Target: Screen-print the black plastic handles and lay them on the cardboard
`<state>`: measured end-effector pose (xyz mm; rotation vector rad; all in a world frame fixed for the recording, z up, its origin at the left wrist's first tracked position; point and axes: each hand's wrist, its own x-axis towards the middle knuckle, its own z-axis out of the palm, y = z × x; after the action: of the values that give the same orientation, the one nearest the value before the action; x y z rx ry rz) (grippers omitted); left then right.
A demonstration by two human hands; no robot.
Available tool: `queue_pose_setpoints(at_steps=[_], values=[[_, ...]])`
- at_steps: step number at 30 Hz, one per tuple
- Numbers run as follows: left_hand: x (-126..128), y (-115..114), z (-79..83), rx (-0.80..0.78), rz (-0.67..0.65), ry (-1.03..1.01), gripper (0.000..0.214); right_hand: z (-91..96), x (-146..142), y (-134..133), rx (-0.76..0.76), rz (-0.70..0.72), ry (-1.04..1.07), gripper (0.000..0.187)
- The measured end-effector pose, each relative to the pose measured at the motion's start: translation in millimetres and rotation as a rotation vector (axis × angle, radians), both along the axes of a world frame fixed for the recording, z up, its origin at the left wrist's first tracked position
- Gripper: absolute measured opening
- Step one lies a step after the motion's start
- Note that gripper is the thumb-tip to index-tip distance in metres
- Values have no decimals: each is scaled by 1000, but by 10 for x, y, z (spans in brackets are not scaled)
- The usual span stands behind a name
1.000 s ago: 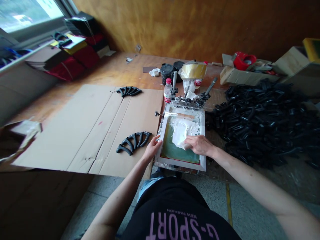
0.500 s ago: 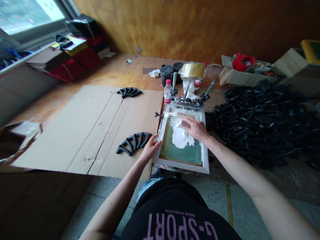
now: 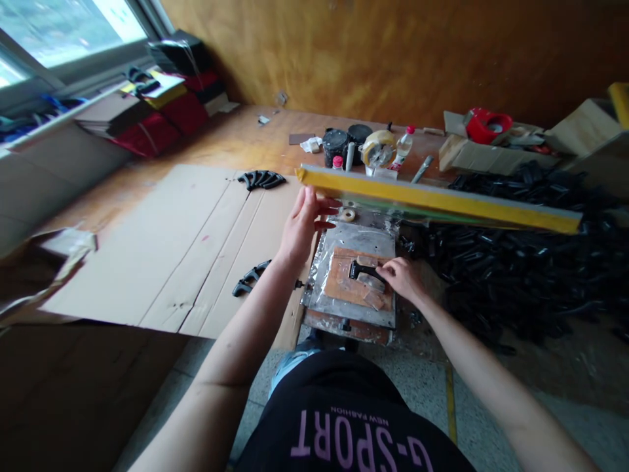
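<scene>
Left hand [image 3: 305, 223] is open, fingers up against the raised yellow screen frame [image 3: 437, 200], right hand [image 3: 401, 278] pinches a black plastic part [image 3: 362, 270] on the foil-wrapped print board [image 3: 356, 237], black tins [image 3: 335, 147] up top on the wooden bench [image 3: 221, 134].

Small print workshop, working room rather than home. Hinged screen-printing frame [image 3: 437, 200] mounted on a press bed [image 3: 354, 321] at a wooden workbench [image 3: 236, 131]. Ink-stained tins [image 3: 335, 145] and a red tape dispenser [image 3: 486, 126] nearby. Large heap of black moulded parts [image 3: 511, 275] alongside; flattened cardboard sheets [image 3: 162, 262] laid over the bench. Speckled terrazzo floor [image 3: 555, 373], bare ochre-painted wall [image 3: 393, 59].
</scene>
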<state>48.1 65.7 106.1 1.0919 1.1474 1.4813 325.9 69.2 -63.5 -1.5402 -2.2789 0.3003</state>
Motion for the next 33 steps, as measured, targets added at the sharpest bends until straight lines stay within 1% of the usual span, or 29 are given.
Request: queue_pose_setpoints(at_steps=[2, 3, 4, 5, 7, 8, 9, 10, 11, 12, 14, 16, 18, 20, 21, 23, 26, 29, 33], values=[[43, -17, 21, -8, 18, -16, 55, -102, -198, -154, -34, 16, -110, 23], [62, -80, -20, -23, 37, -23, 57, -106, -263, -189, -61, 0, -155, 19], [82, -179, -96, -61, 40, -25, 58, -83, -309, -205, -100, -24, -177, 17], [107, -309, -203, -134, 6, -20, 59, -39, -345, -211, -145, -50, -176, 16], [173, -620, -481, -374, -161, -2, 61, 87, -440, -232, -201, -70, -120, 16], [211, -778, -632, -512, -260, -4, 62, 157, -522, -263, -195, -57, -80, 16], [246, -922, -778, -608, -305, -28, 62, 225, -635, -311, -169, -18, -42, 16], [269, -1044, -912, -659, -298, -73, 61, 288, -781, -377, -128, 45, -12, 16], [267, -1140, -1030, -670, -230, -129, 59, 341, -953, -455, -83, 127, 8, 17], [232, -1210, -1133, -652, -115, -181, 56, 383, -1145, -537, -46, 219, 18, 18], [37, -1299, -1307, -603, 144, -221, 51, 422, -1547, -670, -10, 412, 36, 20], [-317, -1369, -1472, -609, 368, -148, 46, 397, -1924, -707, -25, 579, 61, 20], [-750, -1456, -1650, -701, 502, 25, 40, 313, -2244, -627, -66, 668, 61, 21], [-1151, -1551, -1836, -845, 566, 194, 37, 191, -2506, -473, -112, 659, -13, 24], [-1313, -1590, -1924, -913, 573, 254, 38, 125, -2618, -391, -136, 632, -73, 26], [-1543, -1631, -2075, -1011, 547, 319, 40, 0, -2807, -255, -188, 583, -205, 30], [-1724, -1572, -2209, -1089, 463, 414, 44, -126, -3011, -174, -249, 549, -333, 35], [-1912, -1383, -2224, -1131, 353, 575, 49, -167, -3133, -195, -279, 537, -352, 41], [-2320, -1019, -2133, -1115, 219, 873, 50, -178, -3218, -244, -310, 511, -308, 47]])
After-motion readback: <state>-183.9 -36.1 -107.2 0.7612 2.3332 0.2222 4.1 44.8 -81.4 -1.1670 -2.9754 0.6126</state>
